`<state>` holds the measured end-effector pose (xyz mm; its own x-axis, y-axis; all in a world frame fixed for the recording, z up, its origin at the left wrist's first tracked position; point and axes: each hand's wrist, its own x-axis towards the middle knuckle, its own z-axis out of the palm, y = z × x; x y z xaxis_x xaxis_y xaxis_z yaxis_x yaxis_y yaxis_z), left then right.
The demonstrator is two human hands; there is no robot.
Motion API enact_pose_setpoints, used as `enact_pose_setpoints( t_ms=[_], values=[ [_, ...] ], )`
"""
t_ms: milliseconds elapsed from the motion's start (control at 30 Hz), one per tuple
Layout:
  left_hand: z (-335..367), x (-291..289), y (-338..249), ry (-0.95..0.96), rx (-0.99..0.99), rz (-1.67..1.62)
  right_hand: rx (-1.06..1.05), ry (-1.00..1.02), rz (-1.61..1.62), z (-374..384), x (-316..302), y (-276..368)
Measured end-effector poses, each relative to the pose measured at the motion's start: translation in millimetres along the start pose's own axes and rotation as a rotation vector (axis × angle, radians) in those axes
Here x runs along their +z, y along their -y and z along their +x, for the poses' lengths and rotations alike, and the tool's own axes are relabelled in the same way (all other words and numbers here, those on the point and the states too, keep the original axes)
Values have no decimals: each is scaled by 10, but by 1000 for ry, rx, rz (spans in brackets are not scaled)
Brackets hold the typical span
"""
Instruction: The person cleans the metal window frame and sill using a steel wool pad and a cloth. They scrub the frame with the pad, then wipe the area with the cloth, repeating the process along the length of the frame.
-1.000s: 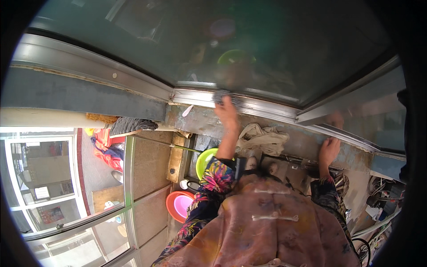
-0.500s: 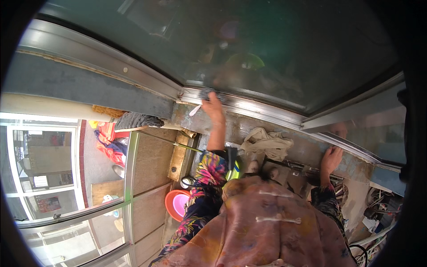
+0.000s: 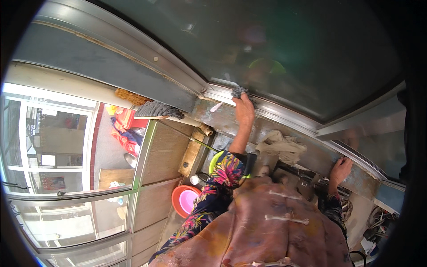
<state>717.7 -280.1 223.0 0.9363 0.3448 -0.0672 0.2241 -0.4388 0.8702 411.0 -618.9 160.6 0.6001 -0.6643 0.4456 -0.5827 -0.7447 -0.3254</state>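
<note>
My left hand (image 3: pixel 244 109) is closed on a grey, fuzzy scrubbing wad (image 3: pixel 239 92), pressing it to the silver lower rail (image 3: pixel 273 110) of a window. The dark glass pane (image 3: pixel 289 58) rises just beyond and reflects green and pink shapes. A small white-handled tool (image 3: pixel 216 107) lies on the worn sill (image 3: pixel 204 112), left of that hand. Farther right, my right hand (image 3: pixel 341 170) rests on the sill beside the frame, fingers stretched out and holding nothing. Between my hands a crumpled beige cloth (image 3: pixel 282 147) hangs over the sill's near edge.
An orange basin (image 3: pixel 177 201) with a pink basin (image 3: pixel 189 201) inside stands lower left. A grey mop head (image 3: pixel 159 110) and a brown brush (image 3: pixel 129 96) lie by a pale pipe. A bright green rim (image 3: pixel 215 161) shows beside my left sleeve. Cluttered cables (image 3: pixel 378 224) are at lower right.
The view has shifted, so the scene sits farther right. My left hand has slid the wad slightly right along the rail, away from the corner. My right hand stays on the sill.
</note>
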Motion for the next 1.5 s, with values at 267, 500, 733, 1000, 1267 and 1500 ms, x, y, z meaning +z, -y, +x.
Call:
enact_pose_setpoints(
  t_ms=[267,500,733,1000,1267,1500],
  values=[
    [523,-135,167,-123,115,103,-14,-1,-8,15,-69,22],
    [403,-141,44,-90,48,-12,-4,3,44,11,-31,11],
    [133,76,104,-115,95,36,-36,-26,36,22,-33,-15],
    [1061,-231,320,-251,-77,-105,-50,-28,16,0,-65,12],
    [744,-33,381,-131,50,-19,-35,-22,-1,43,-56,31],
    [1374,-441,387,-227,-99,-88,-31,-18,-9,25,-44,10]
  ],
)
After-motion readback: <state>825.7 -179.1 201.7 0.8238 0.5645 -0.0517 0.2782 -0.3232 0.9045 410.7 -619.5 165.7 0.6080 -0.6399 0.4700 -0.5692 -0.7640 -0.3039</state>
